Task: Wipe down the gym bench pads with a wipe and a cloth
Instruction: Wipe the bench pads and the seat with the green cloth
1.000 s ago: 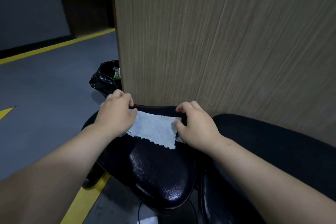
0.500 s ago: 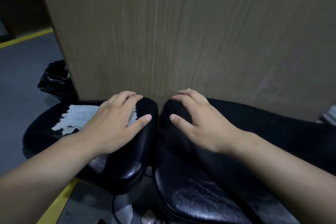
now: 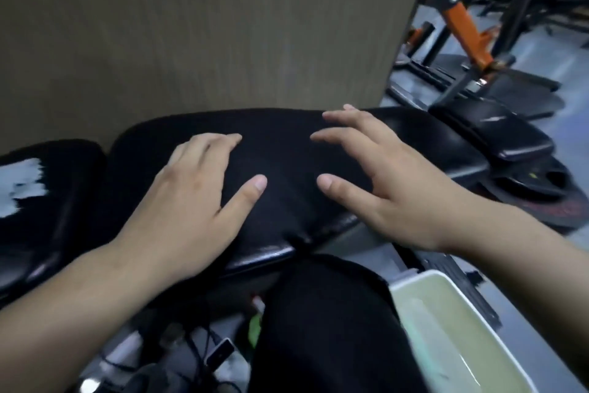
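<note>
pad (image 3: 287, 150) | long axis left-right | left hand (image 3: 185, 201), right hand (image 3: 398, 191) spread over it

Wipe (image 3: 22, 185): white, torn edges, lying flat on the black seat pad (image 3: 63, 217), far left. Back pad (image 3: 430, 137): long, black, glossy edge, just right of it, with a narrow gap between them.

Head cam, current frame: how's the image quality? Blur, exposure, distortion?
Head view: motion blur throughout, worst at the left edge where the white wipe smears; dim light, the black bench pad shows almost no detail; left hand and right hand are readable; wide-angle bending on the orange gym frame upper right.
</note>
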Demonstrator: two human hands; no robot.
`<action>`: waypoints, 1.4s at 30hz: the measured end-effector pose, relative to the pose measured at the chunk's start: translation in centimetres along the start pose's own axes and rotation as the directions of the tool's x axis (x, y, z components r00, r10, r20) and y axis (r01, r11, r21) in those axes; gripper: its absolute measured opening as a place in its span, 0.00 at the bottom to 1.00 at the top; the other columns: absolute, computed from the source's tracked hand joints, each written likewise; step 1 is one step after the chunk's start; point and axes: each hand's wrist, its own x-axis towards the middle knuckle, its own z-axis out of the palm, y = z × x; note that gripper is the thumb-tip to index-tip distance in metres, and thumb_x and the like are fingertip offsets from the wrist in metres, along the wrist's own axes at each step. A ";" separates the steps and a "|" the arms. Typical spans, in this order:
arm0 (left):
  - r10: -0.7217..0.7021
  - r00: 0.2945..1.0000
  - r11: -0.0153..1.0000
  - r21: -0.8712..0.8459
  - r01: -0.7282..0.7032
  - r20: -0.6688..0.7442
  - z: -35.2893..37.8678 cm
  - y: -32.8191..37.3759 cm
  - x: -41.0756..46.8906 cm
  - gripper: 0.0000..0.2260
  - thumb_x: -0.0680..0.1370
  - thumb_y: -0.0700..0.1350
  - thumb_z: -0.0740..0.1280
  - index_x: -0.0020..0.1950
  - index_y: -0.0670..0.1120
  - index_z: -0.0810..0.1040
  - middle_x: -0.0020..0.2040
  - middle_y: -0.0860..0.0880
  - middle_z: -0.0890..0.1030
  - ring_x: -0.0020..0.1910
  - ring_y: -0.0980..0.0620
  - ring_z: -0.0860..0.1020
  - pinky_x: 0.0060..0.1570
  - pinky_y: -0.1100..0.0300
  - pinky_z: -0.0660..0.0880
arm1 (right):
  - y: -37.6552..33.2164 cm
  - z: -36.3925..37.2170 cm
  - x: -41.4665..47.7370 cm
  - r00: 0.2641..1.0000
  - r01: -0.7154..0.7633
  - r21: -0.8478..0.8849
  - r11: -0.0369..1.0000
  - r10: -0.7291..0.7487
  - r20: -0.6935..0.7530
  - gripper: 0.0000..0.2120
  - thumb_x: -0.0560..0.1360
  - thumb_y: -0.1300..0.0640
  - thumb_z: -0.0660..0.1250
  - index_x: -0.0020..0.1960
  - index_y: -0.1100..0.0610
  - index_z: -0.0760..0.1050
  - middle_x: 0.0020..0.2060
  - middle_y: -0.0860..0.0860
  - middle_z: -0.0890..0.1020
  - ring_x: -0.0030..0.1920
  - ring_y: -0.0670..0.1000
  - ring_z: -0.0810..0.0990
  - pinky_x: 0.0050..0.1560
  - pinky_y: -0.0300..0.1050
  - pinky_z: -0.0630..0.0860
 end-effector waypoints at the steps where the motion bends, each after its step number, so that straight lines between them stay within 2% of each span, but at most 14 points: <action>1: 0.028 0.999 1.000 -0.013 -0.027 0.021 1.0 1.6 0.3 0.32 0.78 0.65 0.55 0.77 0.48 0.63 0.73 0.54 0.66 0.72 0.55 0.62 0.66 0.59 0.61 | 0.9 -0.8 -1.5 1.000 -0.016 -0.014 1.000 0.016 -0.011 0.26 0.78 0.37 0.56 0.72 0.46 0.66 0.76 0.46 0.61 0.79 0.44 0.49 0.76 0.49 0.58; 6: 0.148 0.982 0.989 -0.050 -0.143 0.119 5.4 8.8 3.4 0.34 0.76 0.65 0.54 0.76 0.46 0.64 0.73 0.50 0.66 0.74 0.52 0.59 0.69 0.59 0.56 | 5.8 -4.0 -9.0 0.985 -0.151 -0.031 0.988 0.148 -0.085 0.24 0.79 0.41 0.60 0.72 0.49 0.67 0.75 0.48 0.62 0.79 0.46 0.51 0.76 0.51 0.57; 10: 0.265 0.946 0.964 -0.017 -0.266 0.185 9.9 13.8 4.8 0.29 0.80 0.62 0.56 0.73 0.43 0.68 0.69 0.46 0.70 0.70 0.46 0.65 0.69 0.48 0.66 | 9.3 -4.6 -14.4 0.969 -0.235 -0.050 0.971 0.229 -0.096 0.24 0.79 0.44 0.62 0.71 0.52 0.68 0.75 0.51 0.63 0.78 0.48 0.54 0.76 0.41 0.55; 13: 0.338 0.895 0.941 -0.092 -0.325 0.292 14.6 17.3 3.2 0.25 0.79 0.59 0.57 0.70 0.46 0.71 0.66 0.49 0.72 0.65 0.47 0.70 0.62 0.48 0.72 | 12.0 -3.2 -18.7 0.964 -0.260 -0.060 0.964 0.256 -0.073 0.23 0.79 0.46 0.63 0.70 0.55 0.70 0.74 0.53 0.65 0.78 0.50 0.57 0.75 0.38 0.55; 17: 0.145 0.823 0.989 -0.065 -0.131 0.549 21.4 19.0 0.5 0.20 0.80 0.58 0.59 0.67 0.47 0.70 0.65 0.48 0.72 0.64 0.47 0.71 0.60 0.50 0.71 | 15.8 1.1 -22.9 0.950 -0.314 -0.035 0.949 0.313 -0.010 0.23 0.79 0.45 0.61 0.71 0.53 0.70 0.73 0.52 0.66 0.77 0.48 0.58 0.74 0.36 0.56; 20: -0.013 0.696 0.993 0.091 -0.075 0.718 26.6 18.9 -0.3 0.19 0.81 0.57 0.60 0.64 0.45 0.70 0.64 0.45 0.72 0.65 0.45 0.71 0.53 0.52 0.69 | 19.0 5.4 -24.9 0.938 -0.345 -0.006 0.938 0.345 0.039 0.23 0.77 0.50 0.66 0.70 0.54 0.71 0.71 0.53 0.68 0.75 0.53 0.63 0.73 0.48 0.63; 25: -0.142 0.588 0.986 0.169 0.010 0.796 34.0 16.6 -2.1 0.16 0.79 0.54 0.61 0.62 0.45 0.72 0.63 0.45 0.72 0.63 0.44 0.71 0.56 0.52 0.71 | 23.3 12.2 -25.9 0.906 -0.387 0.020 0.922 0.376 0.194 0.24 0.75 0.53 0.72 0.69 0.55 0.72 0.70 0.55 0.70 0.73 0.56 0.66 0.70 0.53 0.67; 30: -0.142 0.568 0.990 0.128 0.065 0.811 37.6 13.9 -3.5 0.10 0.78 0.56 0.64 0.46 0.51 0.69 0.52 0.49 0.74 0.53 0.45 0.76 0.45 0.53 0.73 | 26.2 18.0 -25.9 0.862 -0.428 0.053 0.902 0.390 0.324 0.28 0.74 0.50 0.73 0.71 0.53 0.72 0.70 0.56 0.71 0.71 0.59 0.68 0.71 0.52 0.66; 33: -0.142 0.544 0.990 0.108 0.093 0.827 38.9 12.5 -3.8 0.11 0.78 0.57 0.64 0.50 0.50 0.73 0.54 0.50 0.76 0.54 0.47 0.76 0.45 0.54 0.72 | 26.8 20.9 -25.7 0.845 -0.434 0.092 0.896 0.369 0.387 0.30 0.74 0.50 0.73 0.73 0.54 0.70 0.70 0.57 0.72 0.70 0.59 0.69 0.70 0.51 0.67; 35: -0.131 0.510 0.987 0.061 0.151 0.850 39.4 12.2 -4.0 0.12 0.78 0.57 0.66 0.55 0.51 0.76 0.54 0.52 0.76 0.54 0.50 0.76 0.46 0.56 0.71 | 27.2 22.4 -25.7 0.827 -0.448 0.127 0.885 0.357 0.435 0.30 0.75 0.50 0.72 0.74 0.54 0.68 0.72 0.55 0.70 0.74 0.58 0.65 0.73 0.45 0.60; 37: -0.117 0.493 0.979 0.016 0.204 0.862 39.5 12.3 -4.2 0.07 0.77 0.55 0.68 0.48 0.53 0.74 0.48 0.54 0.75 0.47 0.52 0.75 0.39 0.60 0.67 | 27.5 23.0 -25.9 0.810 -0.465 0.168 0.869 0.341 0.476 0.26 0.76 0.50 0.70 0.72 0.53 0.70 0.75 0.52 0.66 0.77 0.55 0.59 0.73 0.37 0.51; 39: -0.108 0.493 0.974 -0.008 0.226 0.864 39.4 12.6 -4.2 0.09 0.75 0.50 0.68 0.41 0.52 0.68 0.40 0.54 0.74 0.39 0.53 0.72 0.33 0.60 0.63 | 27.7 22.9 -26.0 0.809 -0.473 0.203 0.857 0.331 0.487 0.18 0.76 0.51 0.71 0.64 0.53 0.75 0.73 0.50 0.69 0.77 0.51 0.60 0.71 0.29 0.48; 40: -0.098 0.493 0.973 -0.021 0.230 0.865 39.2 12.7 -4.2 0.09 0.74 0.48 0.68 0.40 0.51 0.67 0.38 0.53 0.73 0.37 0.52 0.71 0.32 0.59 0.63 | 27.8 22.5 -25.9 0.804 -0.492 0.222 0.842 0.341 0.488 0.14 0.75 0.52 0.71 0.60 0.53 0.76 0.69 0.49 0.74 0.73 0.50 0.66 0.70 0.27 0.51; 42: -0.063 0.509 0.977 -0.052 0.208 0.859 38.4 13.0 -3.9 0.10 0.73 0.48 0.66 0.39 0.50 0.65 0.36 0.52 0.72 0.35 0.50 0.70 0.32 0.56 0.63 | 27.5 21.6 -25.8 0.795 -0.540 0.255 0.802 0.387 0.467 0.12 0.73 0.50 0.73 0.54 0.51 0.75 0.54 0.46 0.81 0.56 0.47 0.77 0.63 0.35 0.70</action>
